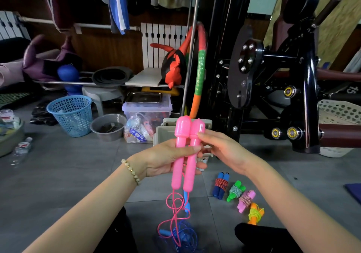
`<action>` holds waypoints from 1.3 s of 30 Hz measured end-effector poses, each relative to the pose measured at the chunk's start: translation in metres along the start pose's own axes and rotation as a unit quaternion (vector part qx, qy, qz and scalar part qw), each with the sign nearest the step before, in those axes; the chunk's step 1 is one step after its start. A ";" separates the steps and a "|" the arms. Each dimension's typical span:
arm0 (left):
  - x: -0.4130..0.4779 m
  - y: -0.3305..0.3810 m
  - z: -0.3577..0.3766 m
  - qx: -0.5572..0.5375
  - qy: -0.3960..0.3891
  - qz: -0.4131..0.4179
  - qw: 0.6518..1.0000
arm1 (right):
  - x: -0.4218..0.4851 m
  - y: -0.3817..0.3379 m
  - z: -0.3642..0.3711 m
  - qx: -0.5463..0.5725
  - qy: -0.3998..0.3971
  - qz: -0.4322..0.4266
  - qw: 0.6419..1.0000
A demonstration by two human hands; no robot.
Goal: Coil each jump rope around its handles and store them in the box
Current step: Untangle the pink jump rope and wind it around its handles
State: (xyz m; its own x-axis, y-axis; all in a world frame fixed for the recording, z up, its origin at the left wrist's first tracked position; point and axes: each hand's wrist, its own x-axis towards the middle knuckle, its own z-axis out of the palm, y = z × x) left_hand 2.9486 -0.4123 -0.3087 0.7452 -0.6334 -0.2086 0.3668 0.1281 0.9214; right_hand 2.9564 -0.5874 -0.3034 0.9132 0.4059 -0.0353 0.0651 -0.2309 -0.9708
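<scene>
Both hands were raised at frame centre, over a grey tiled floor [78, 164].

- Left hand [166, 158]: closed round the shafts of the two pink handles [183, 127], thumb laid across the front and fingers curled behind. A beaded bracelet [130, 171] sat on that wrist.
- Right hand [220, 151]: the thumb pressed the neck of the right-side handle and the fingers curled behind it, a narrow pinch on the same pair.
- The pink handles stood upright and side by side, touching, with their bulb ends up at 12 o'clock.
- A pink cord [173, 193] hung uncoiled from their lower ends toward 6 o'clock, looping onto the floor.
- A blue jump rope [187, 205] lay loose on the floor under the handles at 6 o'clock, its cord tangled with the pink one.
- Four bundles already wound lay in a row on the floor at 4 to 5 o'clock: a blue-handled bundle [220, 185], a green bundle [235, 191], a pink bundle [246, 200] and an orange bundle [255, 212].
- A grey box [163, 133] stood just behind the hands at 12 o'clock, partly hidden. What it held could not be seen.
- At 10 o'clock stood a blue basket [70, 115] and a metal bowl [108, 125], with a clear plastic bin [147, 110] beyond the box.
- A black exercise machine [273, 76] filled the 2 o'clock side.
</scene>
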 end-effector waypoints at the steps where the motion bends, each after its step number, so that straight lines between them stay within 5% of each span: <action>1: 0.000 0.000 0.000 -0.002 0.000 -0.003 1.000 | -0.001 -0.002 0.001 -0.026 0.021 -0.001 0.999; 6: 0.000 -0.002 0.000 -0.008 -0.023 -0.013 1.000 | -0.001 -0.014 0.004 -0.005 0.206 -0.093 0.974; 14: -0.001 0.006 0.011 0.008 -0.092 -0.024 0.995 | 0.005 -0.029 0.010 0.010 0.059 -0.141 0.988; 22: -0.003 0.011 0.006 -0.004 -0.109 0.013 0.994 | 0.003 -0.032 0.014 0.064 0.073 -0.111 0.989; 33: -0.010 0.008 0.002 0.058 0.007 0.039 0.998 | 0.004 -0.033 0.005 0.094 0.149 -0.142 0.974; 39: -0.014 0.008 0.011 0.043 -0.022 0.025 0.999 | 0.008 -0.035 0.014 0.072 0.106 -0.138 0.982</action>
State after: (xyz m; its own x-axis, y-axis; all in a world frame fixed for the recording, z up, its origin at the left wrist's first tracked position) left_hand 2.9345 -0.4106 -0.2951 0.7361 -0.6603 -0.1487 0.2796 0.0965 0.9553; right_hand 2.9557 -0.5643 -0.2734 0.9333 0.2383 0.2687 0.2779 -0.0053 -0.9606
